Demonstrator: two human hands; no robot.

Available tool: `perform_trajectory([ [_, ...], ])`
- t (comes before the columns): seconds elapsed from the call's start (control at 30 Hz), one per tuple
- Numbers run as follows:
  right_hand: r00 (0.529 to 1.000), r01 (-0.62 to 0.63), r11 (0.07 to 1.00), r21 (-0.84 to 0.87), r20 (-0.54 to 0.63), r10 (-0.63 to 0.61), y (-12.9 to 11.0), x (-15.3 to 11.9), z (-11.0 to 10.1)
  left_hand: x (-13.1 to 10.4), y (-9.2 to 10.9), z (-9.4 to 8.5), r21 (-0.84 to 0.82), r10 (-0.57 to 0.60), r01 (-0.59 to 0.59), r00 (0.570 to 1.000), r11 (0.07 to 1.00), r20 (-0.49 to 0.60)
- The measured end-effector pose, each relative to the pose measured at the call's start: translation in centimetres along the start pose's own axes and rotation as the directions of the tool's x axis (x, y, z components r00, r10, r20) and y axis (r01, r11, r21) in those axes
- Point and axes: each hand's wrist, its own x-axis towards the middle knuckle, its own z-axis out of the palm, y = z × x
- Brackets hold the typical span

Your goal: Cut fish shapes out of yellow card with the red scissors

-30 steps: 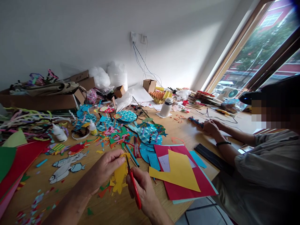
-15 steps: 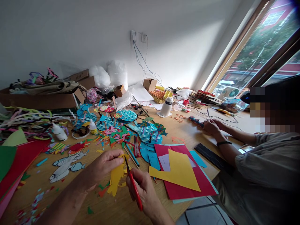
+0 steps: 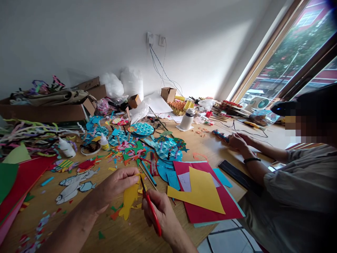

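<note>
My left hand (image 3: 119, 182) pinches the upper end of a yellow paper cutout (image 3: 129, 202), which hangs below the fingers over the wooden table. My right hand (image 3: 162, 212) is closed round red-handled scissors (image 3: 152, 212). The scissor blades point up and left, against the top of the yellow paper near my left fingertips. Narrow yellow offcuts show beside the cutout. White and grey paper fish (image 3: 75, 186) lie left of my left hand. To the right, a larger yellow sheet (image 3: 201, 191) rests on red paper (image 3: 228, 203).
Paper scraps (image 3: 134, 151), blue cardboard discs (image 3: 168, 149), glue bottles (image 3: 66, 147) and a blue pen (image 3: 149, 174) lie beyond my hands. A white bottle (image 3: 187, 119) stands farther back. On the right, a person (image 3: 300, 182) works with both hands near a black case (image 3: 238, 175).
The lower end of the yellow cutout has shifted slightly left. The scissors have tilted a little, their handles moving slightly right. My left hand keeps its grip.
</note>
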Motion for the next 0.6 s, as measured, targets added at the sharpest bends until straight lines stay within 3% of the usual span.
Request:
perform_trajectory([
  [0.6, 0.999, -0.034, 0.994, 0.100, 0.042, 0.030, -0.10, -0.10, -0.25, 0.17, -0.40, -0.38, 0.159, 0.024, -0.027, 1.000, 0.987, 0.019],
])
